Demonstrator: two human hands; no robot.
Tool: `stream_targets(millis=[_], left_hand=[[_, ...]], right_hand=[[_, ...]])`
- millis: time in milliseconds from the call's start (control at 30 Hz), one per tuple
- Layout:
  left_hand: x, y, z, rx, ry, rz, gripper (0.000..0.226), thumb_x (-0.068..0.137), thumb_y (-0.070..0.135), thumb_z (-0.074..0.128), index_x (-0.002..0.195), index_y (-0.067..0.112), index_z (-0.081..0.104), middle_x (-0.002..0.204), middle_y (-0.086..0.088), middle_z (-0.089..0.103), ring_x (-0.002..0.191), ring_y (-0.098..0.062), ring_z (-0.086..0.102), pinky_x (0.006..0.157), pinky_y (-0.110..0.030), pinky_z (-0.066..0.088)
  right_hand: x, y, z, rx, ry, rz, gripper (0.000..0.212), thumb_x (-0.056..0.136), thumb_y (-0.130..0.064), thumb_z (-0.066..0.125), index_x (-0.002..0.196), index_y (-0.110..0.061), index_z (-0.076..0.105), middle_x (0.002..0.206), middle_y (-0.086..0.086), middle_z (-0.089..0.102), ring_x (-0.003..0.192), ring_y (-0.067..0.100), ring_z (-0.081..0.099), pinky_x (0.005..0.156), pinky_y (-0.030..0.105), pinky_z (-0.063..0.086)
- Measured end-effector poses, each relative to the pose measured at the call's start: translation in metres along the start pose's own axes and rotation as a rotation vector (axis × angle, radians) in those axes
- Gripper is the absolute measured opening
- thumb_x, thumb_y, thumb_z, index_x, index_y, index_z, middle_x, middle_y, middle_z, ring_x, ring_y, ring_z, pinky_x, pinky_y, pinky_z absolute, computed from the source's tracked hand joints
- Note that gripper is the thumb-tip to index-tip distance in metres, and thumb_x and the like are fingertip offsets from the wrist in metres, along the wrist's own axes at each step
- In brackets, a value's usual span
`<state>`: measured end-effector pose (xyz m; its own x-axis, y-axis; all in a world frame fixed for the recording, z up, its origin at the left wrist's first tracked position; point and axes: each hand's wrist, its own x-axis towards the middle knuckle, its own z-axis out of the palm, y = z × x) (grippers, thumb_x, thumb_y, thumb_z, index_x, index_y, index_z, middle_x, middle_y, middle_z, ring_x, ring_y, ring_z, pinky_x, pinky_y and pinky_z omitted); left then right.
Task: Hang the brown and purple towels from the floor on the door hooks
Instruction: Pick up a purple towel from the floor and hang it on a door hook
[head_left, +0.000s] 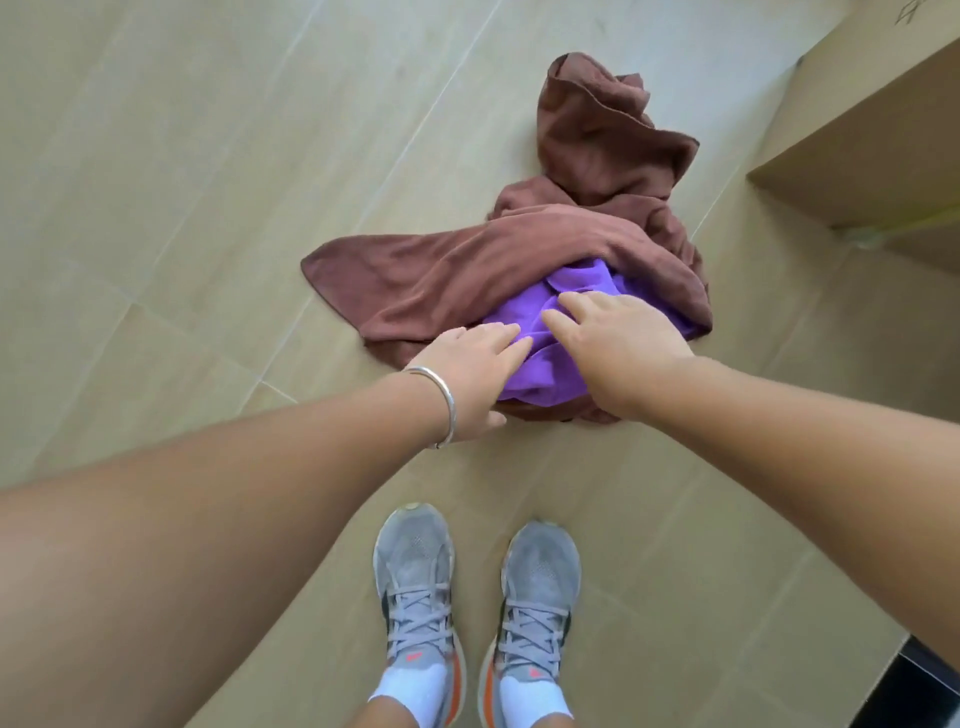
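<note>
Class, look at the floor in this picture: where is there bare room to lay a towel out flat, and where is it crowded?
Free: the floor left of the brown towel, and the strip between towels and shoes. Crowded: right of the heap, near the cardboard box, and at the purple towel, where the left hand and right hand reach.

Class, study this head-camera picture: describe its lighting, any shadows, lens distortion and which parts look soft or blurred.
Head view: soft, even light on the beige tiled floor, with no glare; only faint shadow under the crumpled brown towel and the purple towel; the wide lens swells the forearms near the edges; the left hand, right hand and grey lace-up shoes look slightly soft.
</note>
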<state>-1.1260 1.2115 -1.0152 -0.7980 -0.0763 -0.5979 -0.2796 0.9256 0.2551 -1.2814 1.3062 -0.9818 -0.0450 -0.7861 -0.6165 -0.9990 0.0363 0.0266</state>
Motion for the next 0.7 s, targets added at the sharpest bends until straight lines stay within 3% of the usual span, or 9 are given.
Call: stream_targets(millis=[100, 167, 233, 467, 600, 700], left_hand=[[0.028, 0.007, 0.026, 0.016, 0.1, -0.046, 0.058, 0.087, 0.045, 0.058, 0.137, 0.02, 0.04, 0.128, -0.004, 0.043, 0.121, -0.024, 0.043, 0.092, -0.033, 0.037], [0.033, 0.01, 0.029, 0.029, 0.128, -0.121, 0.038, 0.09, 0.043, 0.055, 0.121, 0.022, 0.051, 0.116, -0.003, 0.047, 0.109, -0.024, 0.048, 0.077, -0.033, 0.034], [0.027, 0.013, 0.023, 0.03, 0.104, -0.162, 0.03, 0.092, 0.04, 0.052, 0.115, 0.022, 0.055, 0.113, -0.003, 0.049, 0.105, -0.025, 0.049, 0.07, -0.034, 0.029], [-0.047, -0.005, -0.054, -0.07, 0.256, -0.151, 0.021, 0.091, 0.029, 0.047, 0.11, 0.022, 0.055, 0.107, 0.0, 0.062, 0.1, -0.027, 0.059, 0.067, -0.033, 0.031], [-0.096, -0.024, -0.134, -0.214, 0.425, -0.183, 0.03, 0.088, 0.036, 0.051, 0.115, 0.026, 0.06, 0.109, 0.003, 0.065, 0.103, -0.025, 0.061, 0.073, -0.035, 0.044], [-0.139, -0.044, -0.189, -0.247, 0.485, -0.238, 0.034, 0.089, 0.043, 0.044, 0.109, 0.027, 0.067, 0.103, 0.002, 0.067, 0.099, -0.025, 0.062, 0.067, -0.032, 0.044]], right_hand=[[0.011, 0.008, 0.022, -0.108, -0.015, 0.089, 0.038, 0.085, -0.016, 0.057, 0.121, -0.017, 0.043, 0.116, 0.004, 0.049, 0.102, 0.025, 0.054, 0.068, 0.033, 0.028], [0.009, 0.01, 0.028, -0.112, -0.006, 0.144, 0.029, 0.086, -0.011, 0.053, 0.114, -0.016, 0.047, 0.11, 0.005, 0.051, 0.091, 0.026, 0.06, 0.058, 0.033, 0.025], [0.001, 0.012, 0.025, -0.101, -0.022, 0.171, 0.024, 0.088, -0.007, 0.048, 0.11, -0.016, 0.053, 0.106, 0.005, 0.054, 0.085, 0.027, 0.064, 0.049, 0.03, 0.019], [-0.051, 0.025, -0.043, 0.027, -0.134, 0.065, 0.026, 0.087, -0.014, 0.049, 0.108, -0.024, 0.061, 0.105, 0.0, 0.057, 0.094, 0.026, 0.063, 0.063, 0.03, 0.038], [-0.065, 0.025, -0.112, 0.041, 0.046, 0.066, 0.025, 0.085, -0.019, 0.048, 0.103, -0.022, 0.065, 0.106, 0.003, 0.056, 0.097, 0.027, 0.058, 0.067, 0.03, 0.032], [-0.071, 0.034, -0.177, 0.05, 0.211, 0.092, 0.022, 0.08, -0.024, 0.049, 0.094, -0.02, 0.066, 0.1, 0.001, 0.058, 0.095, 0.026, 0.053, 0.066, 0.03, 0.035]])
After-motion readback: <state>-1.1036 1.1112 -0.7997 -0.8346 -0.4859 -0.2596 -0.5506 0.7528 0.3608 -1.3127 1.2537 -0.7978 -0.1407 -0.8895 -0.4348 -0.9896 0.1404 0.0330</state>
